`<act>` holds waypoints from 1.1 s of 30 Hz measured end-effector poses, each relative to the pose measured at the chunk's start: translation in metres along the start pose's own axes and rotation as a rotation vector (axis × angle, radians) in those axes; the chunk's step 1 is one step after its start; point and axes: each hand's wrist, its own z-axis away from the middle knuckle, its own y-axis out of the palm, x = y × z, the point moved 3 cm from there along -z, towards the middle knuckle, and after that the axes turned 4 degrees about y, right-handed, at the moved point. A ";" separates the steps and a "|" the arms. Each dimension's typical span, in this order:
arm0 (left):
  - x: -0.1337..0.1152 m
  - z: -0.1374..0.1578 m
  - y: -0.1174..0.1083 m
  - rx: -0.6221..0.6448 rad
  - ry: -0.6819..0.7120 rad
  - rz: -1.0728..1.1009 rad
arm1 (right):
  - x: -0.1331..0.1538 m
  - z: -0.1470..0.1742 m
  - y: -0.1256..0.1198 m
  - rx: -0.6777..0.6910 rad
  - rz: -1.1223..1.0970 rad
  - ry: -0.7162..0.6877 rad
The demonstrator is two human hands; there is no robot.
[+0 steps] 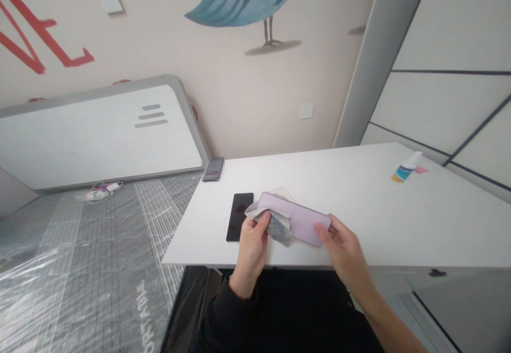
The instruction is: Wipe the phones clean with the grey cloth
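Observation:
My right hand (342,246) grips the right end of a lilac phone case (297,217), held flat just above the white table (359,204) near its front edge. My left hand (252,241) pinches a pale grey cloth (274,221) against the left end of the case; part of the cloth hangs under it. A black phone (238,217) lies screen-up on the table, just left of my left hand.
A small spray bottle (406,167) with a white cap lies at the table's back right, a pink scrap beside it. A bed with a plastic-wrapped mattress (80,257) and white headboard (99,134) sits left of the table. A wall socket (306,111) is behind.

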 end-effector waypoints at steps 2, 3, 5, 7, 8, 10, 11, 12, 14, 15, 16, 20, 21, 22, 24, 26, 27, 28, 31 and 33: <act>-0.001 0.001 -0.002 -0.015 -0.002 -0.061 | 0.007 0.000 -0.007 -0.095 0.059 -0.055; -0.002 0.001 -0.002 -0.014 -0.009 -0.086 | 0.010 0.000 -0.011 -0.134 0.084 -0.079; -0.005 0.003 -0.002 0.023 -0.033 -0.125 | 0.014 -0.002 -0.017 -0.174 0.117 -0.111; -0.009 0.006 -0.002 0.103 -0.074 -0.152 | 0.014 -0.006 -0.022 -0.176 0.126 -0.116; -0.009 0.007 -0.001 0.155 -0.108 -0.162 | 0.013 -0.009 -0.023 -0.160 0.124 -0.109; -0.008 0.012 0.001 0.269 -0.193 -0.184 | 0.010 -0.014 -0.026 -0.099 0.115 -0.083; -0.007 0.013 0.002 0.314 -0.223 -0.201 | 0.008 -0.016 -0.026 -0.060 0.112 -0.069; -0.006 0.014 0.003 0.344 -0.232 -0.229 | 0.008 -0.017 -0.026 -0.019 0.111 -0.056; -0.004 0.012 0.002 0.336 -0.178 -0.327 | 0.009 -0.017 -0.026 0.045 0.121 -0.046; -0.004 0.010 0.000 0.308 -0.135 -0.384 | 0.011 -0.016 -0.025 0.066 0.131 -0.054; -0.004 0.007 -0.002 0.276 -0.095 -0.436 | 0.013 -0.015 -0.024 0.086 0.144 -0.067; -0.003 0.002 -0.008 0.223 -0.025 -0.499 | 0.018 -0.011 -0.018 0.075 0.161 -0.130; -0.003 0.003 -0.009 0.230 -0.020 -0.486 | 0.017 -0.011 -0.018 0.050 0.145 -0.129; -0.002 0.005 -0.009 0.239 -0.016 -0.455 | 0.015 -0.012 -0.017 0.025 0.124 -0.122; 0.001 0.008 -0.009 0.253 -0.015 -0.349 | 0.010 -0.014 -0.017 -0.009 0.075 -0.106; 0.003 0.011 -0.007 0.262 -0.016 -0.261 | 0.007 -0.015 -0.017 -0.017 0.040 -0.104; 0.003 0.011 -0.007 0.269 -0.012 -0.257 | 0.007 -0.015 -0.018 -0.021 0.035 -0.114; 0.003 0.010 -0.006 0.276 -0.002 -0.290 | 0.007 -0.014 -0.018 -0.029 0.038 -0.130; -0.003 0.005 -0.005 0.264 0.057 -0.501 | 0.011 -0.011 -0.021 -0.086 0.082 -0.188; -0.008 0.003 -0.007 0.219 0.095 -0.603 | 0.014 -0.009 -0.021 -0.120 0.103 -0.211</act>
